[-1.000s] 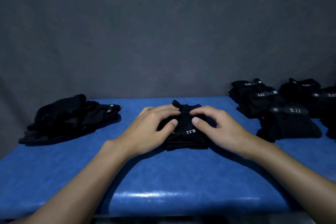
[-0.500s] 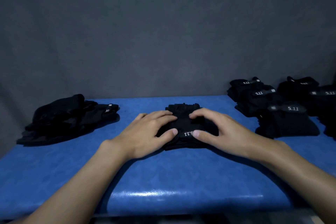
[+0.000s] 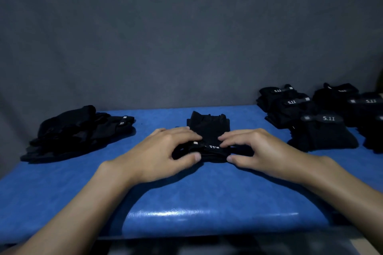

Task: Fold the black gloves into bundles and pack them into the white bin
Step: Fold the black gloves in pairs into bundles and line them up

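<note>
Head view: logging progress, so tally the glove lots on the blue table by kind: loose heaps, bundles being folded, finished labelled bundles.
Loose heap: 1
Bundle being folded: 1
Finished labelled bundles: 5 clear; frame edge may hide more
Total: 7

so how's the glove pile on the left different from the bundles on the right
The left pile is a loose, sprawling heap; the right bundles are compact, separate folded blocks. The right bundles show 5.11 straps on top; the left pile shows only one small tag. Both are black gloves on the blue table, untouched: left hand and right hand grip the middle glove.
</note>
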{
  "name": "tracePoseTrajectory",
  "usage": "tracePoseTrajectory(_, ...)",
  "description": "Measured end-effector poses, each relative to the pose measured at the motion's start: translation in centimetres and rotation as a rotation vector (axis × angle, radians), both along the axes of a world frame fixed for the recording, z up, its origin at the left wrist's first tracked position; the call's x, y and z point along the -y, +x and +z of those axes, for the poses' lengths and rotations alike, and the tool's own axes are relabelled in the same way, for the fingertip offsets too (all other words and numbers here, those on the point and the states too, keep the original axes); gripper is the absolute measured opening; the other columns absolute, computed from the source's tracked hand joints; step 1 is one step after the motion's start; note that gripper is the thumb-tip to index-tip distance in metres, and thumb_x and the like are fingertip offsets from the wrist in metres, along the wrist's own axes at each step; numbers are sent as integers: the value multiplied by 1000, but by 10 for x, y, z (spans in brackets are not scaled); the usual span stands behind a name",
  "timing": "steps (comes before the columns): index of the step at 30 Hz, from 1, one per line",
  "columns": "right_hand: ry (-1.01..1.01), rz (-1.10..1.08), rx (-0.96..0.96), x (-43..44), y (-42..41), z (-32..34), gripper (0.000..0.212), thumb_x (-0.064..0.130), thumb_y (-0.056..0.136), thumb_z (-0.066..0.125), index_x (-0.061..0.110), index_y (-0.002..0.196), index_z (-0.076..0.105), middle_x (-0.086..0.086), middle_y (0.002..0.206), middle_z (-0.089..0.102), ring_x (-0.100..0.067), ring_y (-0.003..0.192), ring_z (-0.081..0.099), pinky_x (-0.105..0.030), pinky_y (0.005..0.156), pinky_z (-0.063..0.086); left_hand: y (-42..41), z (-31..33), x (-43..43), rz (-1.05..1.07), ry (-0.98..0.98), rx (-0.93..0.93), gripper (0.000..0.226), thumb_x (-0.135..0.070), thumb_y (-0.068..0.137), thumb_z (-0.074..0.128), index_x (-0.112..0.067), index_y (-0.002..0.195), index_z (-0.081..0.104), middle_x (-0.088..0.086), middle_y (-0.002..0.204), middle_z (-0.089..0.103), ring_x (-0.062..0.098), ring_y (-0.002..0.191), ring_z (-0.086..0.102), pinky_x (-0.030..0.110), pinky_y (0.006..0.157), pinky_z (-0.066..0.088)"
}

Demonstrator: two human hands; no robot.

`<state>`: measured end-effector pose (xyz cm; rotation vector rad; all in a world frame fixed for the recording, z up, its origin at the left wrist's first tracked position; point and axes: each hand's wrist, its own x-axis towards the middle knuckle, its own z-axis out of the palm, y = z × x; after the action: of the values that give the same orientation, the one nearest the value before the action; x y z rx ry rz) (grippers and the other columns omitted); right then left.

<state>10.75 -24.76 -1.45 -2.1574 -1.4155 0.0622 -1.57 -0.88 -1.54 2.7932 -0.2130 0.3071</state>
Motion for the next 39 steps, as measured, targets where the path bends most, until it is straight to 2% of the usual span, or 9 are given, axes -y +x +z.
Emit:
tracePoseTrajectory(4, 6, 28, 175, -2, -1, -6, 21, 26, 92, 63, 23, 112, 70, 22, 122, 59, 4, 113, 54, -23, 96, 46, -1, 0, -3, -17, -6, -63, 71, -62, 81, 64, -38, 144, 44, -25, 144, 47, -8, 141, 28, 34, 118, 28)
tracePoseTrajectory(8, 37, 27, 210, -4, -2, -9, 20, 25, 94, 58, 20, 111, 67, 16, 118, 62, 0, 109, 55, -32, 90, 51, 1, 1, -4, -52, -27, -27, 61, -50, 83, 71, -37, 139, 52, -21, 132, 58, 1, 124, 53, 35, 105, 43)
tracePoseTrajectory(15, -24, 13, 75, -2, 1, -5, 39, 54, 81, 64, 37, 116, 59, 25, 116, 58, 2, 111, 55, -30, 93, 48, 2, 4, -3, -74, 208, 130, 43, -56, 95, 43, -34, 126, 61, -15, 109, 69, 7, 97, 64, 30, 90, 47)
tracePoseTrajectory(20, 47, 16, 72, -6, -3, -4, 28, 37, 83, 69, 36, 110, 62, 21, 99, 63, -4, 94, 60, -31, 80, 50, 4, 1, 1, -47, 229, 262, 34, -48, 100, 37, -28, 109, 63, -14, 85, 66, 10, 78, 60, 32, 87, 44)
tracePoseTrajectory(24, 205, -22, 13, -10, -7, -4, 17, 26, 88, 62, 29, 103, 68, 14, 88, 68, -9, 83, 64, -35, 74, 52, 2, -2, 3, 38, 56, 297, 31, -51, 98, 36, -33, 99, 61, -14, 81, 63, 9, 81, 52, 27, 92, 36)
tracePoseTrajectory(29, 358, -127, -174, -20, -7, -4, 10, 19, 92, 61, 23, 96, 69, 8, 86, 72, -9, 84, 67, -38, 82, 53, 0, 4, 17, 37, -515, 176, 20, -45, 93, 53, -30, 101, 63, -9, 91, 68, 9, 88, 64, 15, 78, 45)
tracePoseTrajectory(33, 388, -152, -327, -26, -4, -5, 11, 20, 94, 59, 19, 89, 68, 1, 80, 72, -13, 76, 69, -39, 71, 55, -2, 5, 13, 24, -656, 58, 46, -26, 89, 74, -34, 128, 51, 17, 97, 68, 21, 90, 69, 24, 84, 51)
tracePoseTrajectory(36, 449, -130, -434, -29, -4, -2, 11, 25, 95, 60, 18, 92, 68, 2, 80, 73, -7, 72, 67, -28, 68, 50, 1, 1, 12, 40, -717, 75, 46, -17, 91, 71, -33, 129, 49, 22, 84, 65, 32, 79, 67, 33, 81, 52)
tracePoseTrajectory(39, 422, -39, -535, -30, -3, -3, 28, 37, 84, 71, 20, 106, 67, 2, 96, 74, -9, 88, 68, -26, 79, 54, 7, -3, 11, 82, -763, 93, 37, -25, 92, 70, -34, 122, 50, 28, 83, 63, 42, 80, 63, 50, 79, 52)
